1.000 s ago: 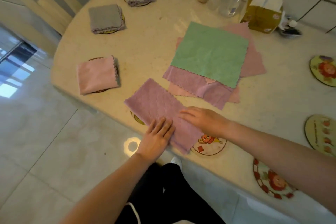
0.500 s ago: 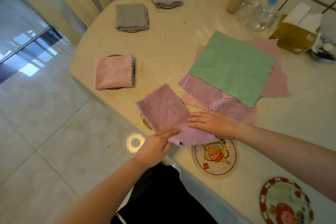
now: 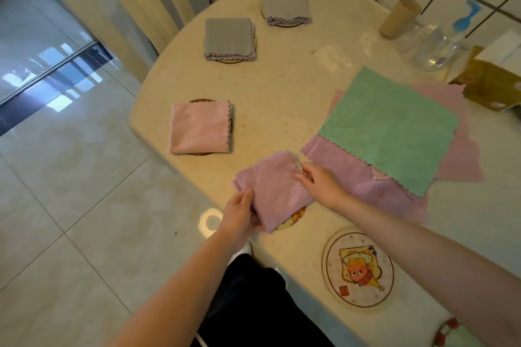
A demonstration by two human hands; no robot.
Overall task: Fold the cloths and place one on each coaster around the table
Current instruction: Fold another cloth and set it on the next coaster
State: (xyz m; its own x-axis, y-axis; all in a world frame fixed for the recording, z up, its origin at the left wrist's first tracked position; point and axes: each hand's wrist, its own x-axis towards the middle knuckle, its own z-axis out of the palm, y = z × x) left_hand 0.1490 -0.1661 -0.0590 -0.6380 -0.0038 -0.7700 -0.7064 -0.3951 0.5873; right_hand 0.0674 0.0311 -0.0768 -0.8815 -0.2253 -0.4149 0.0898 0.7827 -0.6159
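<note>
A folded purple cloth (image 3: 275, 189) lies at the table's near edge, partly covering a cartoon coaster (image 3: 293, 218). My left hand (image 3: 239, 214) grips its near-left corner, thumb on top. My right hand (image 3: 318, 182) pinches its far-right edge. A bare cartoon coaster (image 3: 358, 266) sits to the right of it. A folded pink cloth (image 3: 198, 128) and two folded grey cloths (image 3: 228, 38) (image 3: 284, 4) each rest on a coaster. A pile of unfolded cloths, a green cloth (image 3: 392, 129) on top, lies in the middle.
A paper cup (image 3: 399, 17), a clear spray bottle (image 3: 439, 42) and a tissue box (image 3: 493, 79) stand by the tiled wall at the back right. The rounded table edge (image 3: 146, 132) drops to a tiled floor on the left. Another coaster (image 3: 448, 329) peeks in at the bottom right.
The long purple strip has been folded in half into a small square. Both hands moved from pressing it flat to gripping its edges. The view shifted left.
</note>
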